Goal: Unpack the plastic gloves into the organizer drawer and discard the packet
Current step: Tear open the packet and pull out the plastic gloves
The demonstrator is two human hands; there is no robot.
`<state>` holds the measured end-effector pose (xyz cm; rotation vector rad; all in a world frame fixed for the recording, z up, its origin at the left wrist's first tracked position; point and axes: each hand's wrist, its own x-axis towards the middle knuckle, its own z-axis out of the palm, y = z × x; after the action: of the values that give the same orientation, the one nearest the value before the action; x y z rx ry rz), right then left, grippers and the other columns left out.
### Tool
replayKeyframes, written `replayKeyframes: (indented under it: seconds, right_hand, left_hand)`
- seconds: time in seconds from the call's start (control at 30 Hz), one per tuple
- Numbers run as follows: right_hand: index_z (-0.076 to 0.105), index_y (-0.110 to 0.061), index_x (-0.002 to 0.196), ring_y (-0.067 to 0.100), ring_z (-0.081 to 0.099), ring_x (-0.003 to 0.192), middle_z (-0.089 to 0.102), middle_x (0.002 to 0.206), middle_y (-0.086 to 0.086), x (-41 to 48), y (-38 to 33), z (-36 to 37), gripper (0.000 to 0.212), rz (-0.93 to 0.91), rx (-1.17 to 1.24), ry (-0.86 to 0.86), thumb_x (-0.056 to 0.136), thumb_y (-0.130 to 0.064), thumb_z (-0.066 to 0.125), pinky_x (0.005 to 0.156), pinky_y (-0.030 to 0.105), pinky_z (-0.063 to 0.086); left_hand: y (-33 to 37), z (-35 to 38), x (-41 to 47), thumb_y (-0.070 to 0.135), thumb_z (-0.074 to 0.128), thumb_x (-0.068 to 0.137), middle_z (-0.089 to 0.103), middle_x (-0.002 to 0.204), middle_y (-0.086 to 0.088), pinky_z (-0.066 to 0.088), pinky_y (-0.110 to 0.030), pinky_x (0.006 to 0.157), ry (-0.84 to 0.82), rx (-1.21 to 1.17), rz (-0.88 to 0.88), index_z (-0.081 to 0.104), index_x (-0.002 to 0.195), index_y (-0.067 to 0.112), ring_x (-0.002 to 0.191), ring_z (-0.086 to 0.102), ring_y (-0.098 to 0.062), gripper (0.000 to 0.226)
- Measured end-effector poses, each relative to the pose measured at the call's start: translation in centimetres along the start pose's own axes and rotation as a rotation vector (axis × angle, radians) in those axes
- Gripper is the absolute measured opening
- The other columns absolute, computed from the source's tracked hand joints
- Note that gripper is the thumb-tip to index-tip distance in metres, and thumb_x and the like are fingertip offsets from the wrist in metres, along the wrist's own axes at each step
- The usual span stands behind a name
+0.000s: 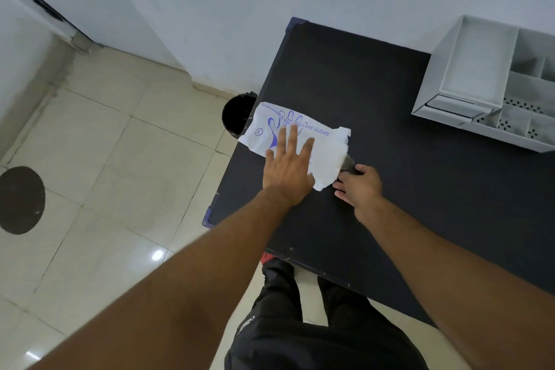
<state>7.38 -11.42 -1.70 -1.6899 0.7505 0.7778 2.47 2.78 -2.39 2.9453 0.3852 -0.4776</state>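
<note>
A white packet of disposable polyethylene gloves (326, 149) with blue print lies flat near the left edge of the black table (390, 189). My left hand (288, 167) presses flat on the packet with fingers spread. My right hand (359, 183) pinches a translucent bit of glove plastic (348, 163) sticking out of the packet's open right end. A grey organizer (468, 69) with an open, divided drawer (507, 126) stands at the table's far right.
A black bin (237, 114) stands on the tiled floor just off the table's left edge, beside the packet. A white wall runs behind the table. A dark round mark (21, 200) lies on the floor at left. My legs are below the table's front edge.
</note>
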Motion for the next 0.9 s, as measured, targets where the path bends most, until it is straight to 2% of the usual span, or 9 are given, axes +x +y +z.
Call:
replayKeyframes:
  seconds: [0.07,0.23,0.37,0.47,0.6,0.7,0.83,0.9]
  right_hand:
    - [0.049,-0.012,0.139,0.016,0.071,0.088,0.067,0.101,0.004,0.2,0.2,0.1,0.051,0.012,0.037,0.003,0.092,-0.003,0.064,0.081,0.034,0.061]
    - [0.066,-0.010,0.120,0.014,0.071,0.082,0.073,0.091,0.002,1.0,0.4,0.3,0.030,0.084,0.152,-0.049,0.090,-0.002,0.066,0.074,0.029,0.059]
    - [0.067,-0.012,0.109,0.016,0.072,0.090,0.075,0.103,0.006,1.3,0.3,0.3,0.021,0.131,0.233,-0.129,0.089,-0.007,0.070,0.074,0.030,0.058]
    - [0.066,-0.018,0.102,0.017,0.071,0.095,0.075,0.105,0.004,1.0,0.1,0.4,0.014,0.132,0.268,-0.168,0.090,-0.012,0.071,0.072,0.032,0.057]
    - [0.065,-0.019,0.101,0.020,0.073,0.095,0.076,0.103,0.005,0.7,-0.5,0.4,0.010,0.122,0.325,-0.188,0.093,-0.013,0.067,0.072,0.033,0.057]
    - [0.067,-0.017,0.109,0.021,0.073,0.096,0.076,0.104,0.006,0.7,-0.7,0.1,0.016,0.124,0.393,-0.200,0.094,-0.014,0.066,0.073,0.032,0.057]
    - [0.069,-0.011,0.112,0.022,0.073,0.099,0.077,0.107,0.008,0.6,-0.7,-0.3,0.018,0.134,0.509,-0.267,0.096,-0.010,0.061,0.082,0.033,0.058]
    - [0.070,-0.009,0.111,0.020,0.073,0.095,0.076,0.107,0.010,0.5,-0.7,-0.4,0.018,0.129,0.526,-0.276,0.096,-0.008,0.061,0.080,0.030,0.059]
  left_hand:
    - [0.2,0.4,0.4,0.043,0.060,0.093,-0.008,0.168,-0.013,0.029,-0.058,0.114,-0.095,-0.020,0.082,0.018,0.156,0.026,0.154,-0.006,-0.037,0.078]
    - [0.3,1.2,1.3,0.048,0.059,0.093,-0.011,0.167,-0.010,0.030,-0.058,0.114,-0.203,-0.119,0.057,0.012,0.158,0.027,0.154,-0.004,-0.037,0.082]
    - [0.1,1.2,1.5,0.049,0.051,0.098,-0.008,0.168,-0.006,0.035,-0.055,0.112,-0.197,-0.231,0.027,0.012,0.159,0.027,0.154,-0.005,-0.032,0.075]
    - [0.1,1.3,1.4,0.051,0.041,0.101,-0.008,0.169,-0.004,0.035,-0.054,0.113,-0.194,-0.290,0.010,0.013,0.160,0.028,0.155,-0.006,-0.029,0.069]
    - [0.1,1.1,1.4,0.052,0.035,0.103,-0.008,0.169,-0.005,0.026,-0.057,0.115,-0.174,-0.216,0.042,0.010,0.160,0.028,0.155,-0.005,-0.030,0.066]
    - [0.2,0.8,1.3,0.049,0.034,0.105,-0.006,0.169,-0.006,0.022,-0.057,0.117,-0.156,-0.181,0.050,0.012,0.160,0.027,0.155,-0.005,-0.029,0.063]
    - [0.4,0.8,1.3,0.036,0.036,0.107,-0.003,0.169,-0.005,0.025,-0.056,0.117,-0.168,-0.242,0.069,0.016,0.159,0.025,0.155,-0.002,-0.029,0.057]
    - [0.4,0.8,1.2,0.029,0.038,0.107,0.000,0.169,-0.006,0.029,-0.056,0.117,-0.159,-0.284,0.083,0.019,0.158,0.022,0.155,0.000,-0.029,0.055]
